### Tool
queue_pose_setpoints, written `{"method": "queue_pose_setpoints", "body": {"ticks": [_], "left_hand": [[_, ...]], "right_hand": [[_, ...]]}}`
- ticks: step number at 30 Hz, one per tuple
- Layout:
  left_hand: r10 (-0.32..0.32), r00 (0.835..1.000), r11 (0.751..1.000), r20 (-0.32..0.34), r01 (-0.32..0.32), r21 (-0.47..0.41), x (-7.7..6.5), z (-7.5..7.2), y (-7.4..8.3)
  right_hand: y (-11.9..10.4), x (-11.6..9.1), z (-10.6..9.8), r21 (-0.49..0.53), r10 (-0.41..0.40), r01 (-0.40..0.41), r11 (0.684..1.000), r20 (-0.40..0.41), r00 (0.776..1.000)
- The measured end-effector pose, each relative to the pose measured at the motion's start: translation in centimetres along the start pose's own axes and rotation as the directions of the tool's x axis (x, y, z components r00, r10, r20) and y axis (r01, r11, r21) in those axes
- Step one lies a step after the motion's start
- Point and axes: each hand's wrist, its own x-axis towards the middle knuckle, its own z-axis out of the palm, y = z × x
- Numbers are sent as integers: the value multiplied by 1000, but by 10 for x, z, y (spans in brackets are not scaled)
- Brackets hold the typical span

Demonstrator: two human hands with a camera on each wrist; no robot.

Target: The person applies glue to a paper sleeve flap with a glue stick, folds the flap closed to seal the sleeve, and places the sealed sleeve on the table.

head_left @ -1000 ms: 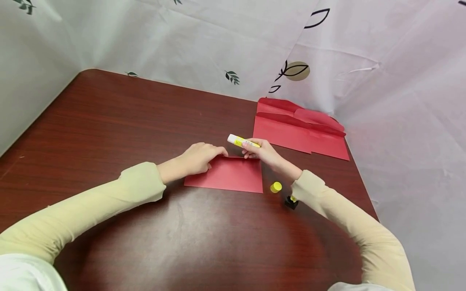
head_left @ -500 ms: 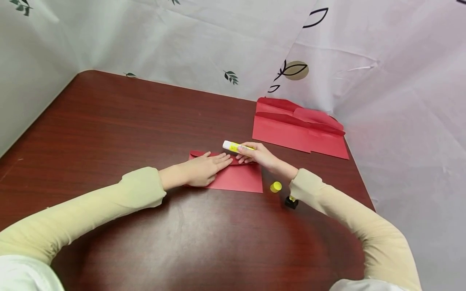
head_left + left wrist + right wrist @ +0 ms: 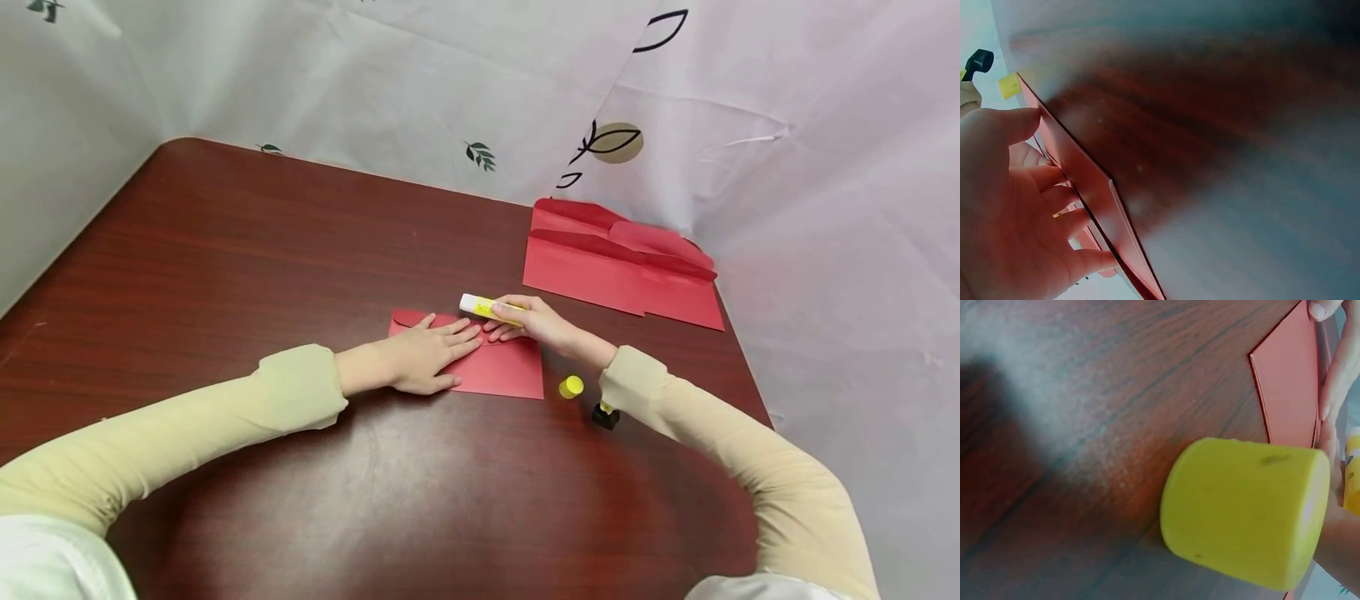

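On the bench, open-flapped envelopes lay overlapped at upper right of the frame; a yellow cap stood right of centre, near a small black object with a yellow part, beside the right sleeve; the left hand lay palm down, fingers straight and spread apart, covering part of the red envelope at frame centre; the right hand was clamped on a glue stick, its lower fingers touching the flap; the envelope's flap lay folded down, its inside hidden.
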Motion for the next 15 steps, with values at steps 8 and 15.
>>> {"method": "queue_pose_setpoints", "body": {"ticks": [8, 15], "left_hand": [[2, 1000, 1000, 10, -3, 13, 0, -3, 1], [-9, 1000, 998, 2, 9, -63, 1, -4, -3]], "right_hand": [[3, 5, 0, 23, 8, -9, 1000, 44, 999], [5, 8, -4, 45, 21, -25, 999, 80, 997]]}}
